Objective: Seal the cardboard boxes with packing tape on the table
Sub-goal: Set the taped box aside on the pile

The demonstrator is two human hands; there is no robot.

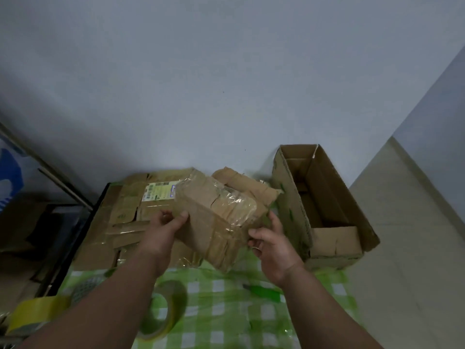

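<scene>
A plain, pale grey-blue wall (pixel 201 84) filled the upper view, dimly and evenly lit. It met a second wall (pixel 437 102) at a corner on the right, above beige floor (pixel 402 248). The tabletop (pixel 226 311) wore a green-and-white checked cloth. At far left leaned a dark rod (pixel 63 182) beside a blue-and-white panel (pixel 10 172).

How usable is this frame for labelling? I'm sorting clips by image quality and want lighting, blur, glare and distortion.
Head view: dim, flat, bluish light with soft shadows; wide-angle bending at the edges; glare on the tape wrapped over the held box; left hand and right hand fairly sharp; the tape roll and green cutter nearer the camera look soft.
</scene>
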